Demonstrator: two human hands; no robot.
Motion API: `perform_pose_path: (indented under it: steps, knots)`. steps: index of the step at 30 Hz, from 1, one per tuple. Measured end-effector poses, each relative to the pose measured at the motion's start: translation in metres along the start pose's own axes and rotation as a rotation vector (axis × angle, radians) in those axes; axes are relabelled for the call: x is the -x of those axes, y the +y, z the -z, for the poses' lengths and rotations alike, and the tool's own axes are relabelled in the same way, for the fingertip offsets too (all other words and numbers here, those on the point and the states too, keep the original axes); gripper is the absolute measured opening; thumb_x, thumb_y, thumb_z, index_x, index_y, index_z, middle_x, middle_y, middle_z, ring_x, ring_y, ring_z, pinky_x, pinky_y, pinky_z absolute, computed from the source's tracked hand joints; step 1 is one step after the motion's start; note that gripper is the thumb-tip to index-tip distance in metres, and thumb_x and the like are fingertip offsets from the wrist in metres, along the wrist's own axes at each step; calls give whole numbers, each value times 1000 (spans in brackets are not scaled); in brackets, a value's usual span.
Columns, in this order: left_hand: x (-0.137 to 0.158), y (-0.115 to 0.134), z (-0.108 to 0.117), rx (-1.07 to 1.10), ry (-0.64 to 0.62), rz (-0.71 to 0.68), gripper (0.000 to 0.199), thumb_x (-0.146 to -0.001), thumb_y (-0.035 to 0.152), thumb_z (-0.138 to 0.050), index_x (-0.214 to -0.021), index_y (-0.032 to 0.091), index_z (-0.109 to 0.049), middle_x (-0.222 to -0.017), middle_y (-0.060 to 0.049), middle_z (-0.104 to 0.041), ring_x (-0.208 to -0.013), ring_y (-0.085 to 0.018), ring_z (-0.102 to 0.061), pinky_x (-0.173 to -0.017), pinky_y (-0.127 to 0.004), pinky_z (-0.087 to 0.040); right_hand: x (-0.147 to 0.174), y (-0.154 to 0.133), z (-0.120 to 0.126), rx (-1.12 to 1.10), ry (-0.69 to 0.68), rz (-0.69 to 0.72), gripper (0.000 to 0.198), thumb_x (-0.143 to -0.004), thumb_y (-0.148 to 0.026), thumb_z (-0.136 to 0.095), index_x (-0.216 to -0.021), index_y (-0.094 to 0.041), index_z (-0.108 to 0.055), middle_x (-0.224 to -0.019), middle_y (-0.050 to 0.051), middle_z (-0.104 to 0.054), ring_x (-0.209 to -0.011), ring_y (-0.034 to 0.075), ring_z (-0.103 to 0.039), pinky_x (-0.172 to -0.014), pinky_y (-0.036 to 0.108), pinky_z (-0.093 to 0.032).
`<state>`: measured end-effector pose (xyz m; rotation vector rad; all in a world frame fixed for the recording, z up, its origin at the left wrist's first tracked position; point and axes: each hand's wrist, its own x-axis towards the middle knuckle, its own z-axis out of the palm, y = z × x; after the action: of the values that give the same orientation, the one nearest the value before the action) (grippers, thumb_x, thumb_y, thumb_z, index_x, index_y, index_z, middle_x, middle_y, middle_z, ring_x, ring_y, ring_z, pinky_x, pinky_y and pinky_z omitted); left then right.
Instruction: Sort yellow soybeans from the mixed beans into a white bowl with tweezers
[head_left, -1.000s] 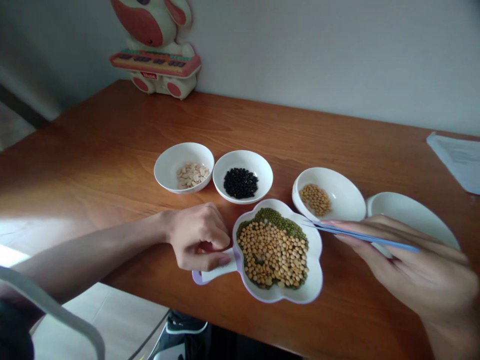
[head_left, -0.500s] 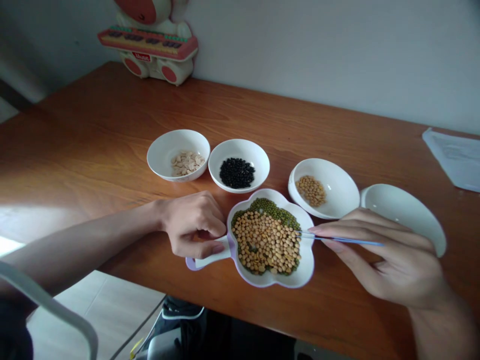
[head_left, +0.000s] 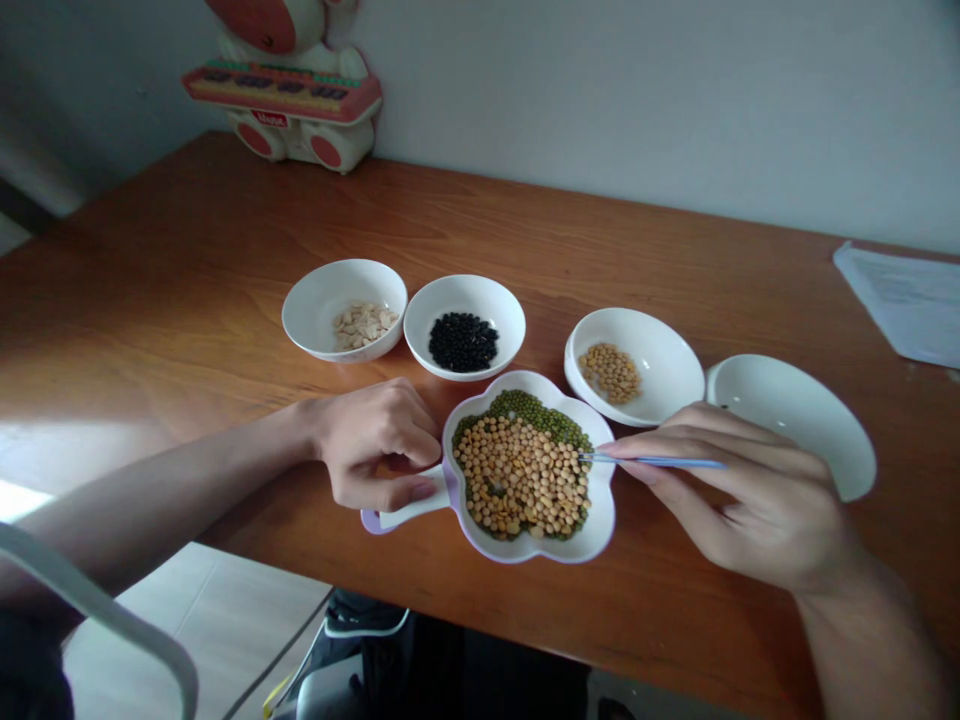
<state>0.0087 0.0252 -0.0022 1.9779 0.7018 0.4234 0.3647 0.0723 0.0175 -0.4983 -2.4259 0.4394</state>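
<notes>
My left hand (head_left: 386, 445) is closed around the handle of a flower-shaped dish (head_left: 602, 510), white with a lilac rim. Inside lie yellow soybeans (head_left: 517, 465) with green mung beans (head_left: 534, 408) showing along the far side and beneath. My right hand (head_left: 757, 490) pinches blue tweezers (head_left: 667, 461), whose tips reach among the beans at the dish's right side. Behind the dish stands a white bowl (head_left: 675, 360) holding a few soybeans. Another white bowl (head_left: 817, 420) sits partly behind my right hand, with a small dark speck near its left edge.
Farther left are a bowl (head_left: 307, 310) of pale flat seeds and a bowl (head_left: 510, 315) of black beans. A toy keyboard figure (head_left: 300, 100) stands against the wall at the back left. Papers (head_left: 907, 300) lie at the right of the wooden table (head_left: 480, 220).
The view has shifted slightly, so everything sits a little farther left. The tweezers' tips stay at the right side of the beans, and both hands keep their grips.
</notes>
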Motion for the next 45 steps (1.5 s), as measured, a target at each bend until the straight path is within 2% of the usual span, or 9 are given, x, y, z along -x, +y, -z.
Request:
perform_pose_path:
  steps: [4, 13, 20, 26, 32, 45]
  knots:
    - [0, -1, 0, 36, 30, 27, 38, -80, 40, -75, -52, 29, -53, -51, -5, -57, -48, -21, -54, -49, -40, -39, 1, 0, 1, -12, 6, 2, 46, -86, -5, -76, -123, -32, -74, -99, -1, -83, -81, 20, -75, -67, 35, -61]
    - [1, -2, 0, -142, -74, -86, 35, -83, 25, -65, -54, 26, -46, -54, -5, -58, -50, -20, -53, -51, -40, -32, 1, 0, -1, -6, -15, 31, 50, -86, -5, -77, -129, -30, -72, -104, -1, -83, -85, 18, -75, -71, 34, -62]
    - [1, -2, 0, -142, -87, -35, 36, -82, 29, -66, -52, 27, -45, -54, -6, -59, -51, -21, -54, -51, -40, -37, 1, 1, 0, -24, -22, 38, 52, -85, -4, -76, -129, -31, -72, -107, -1, -83, -85, 18, -76, -69, 34, -61]
    - [0, 0, 0, -117, -4, -124, 34, -80, 21, -68, -54, 26, -48, -53, -4, -60, -49, -19, -56, -48, -38, -35, -1, 0, 0, -30, -36, 38, 46, -87, -6, -75, -126, -32, -74, -106, -2, -83, -85, 17, -76, -71, 33, -61]
    - [0, -4, -2, -237, -1, -313, 33, -88, 17, -57, -61, 25, -39, -54, -1, -58, -47, -17, -52, -48, -39, -31, -1, 0, -1, -36, -45, 50, 37, -88, -3, -74, -119, -24, -75, -103, 1, -83, -85, 15, -74, -72, 30, -59]
    - [0, -3, -2, -250, 3, -320, 35, -89, 17, -57, -63, 25, -36, -54, -1, -58, -48, -16, -52, -49, -38, -31, -1, 0, -4, -4, 15, 57, 39, -86, 2, -74, -118, -21, -75, -95, 2, -80, -79, 14, -69, -67, 29, -57]
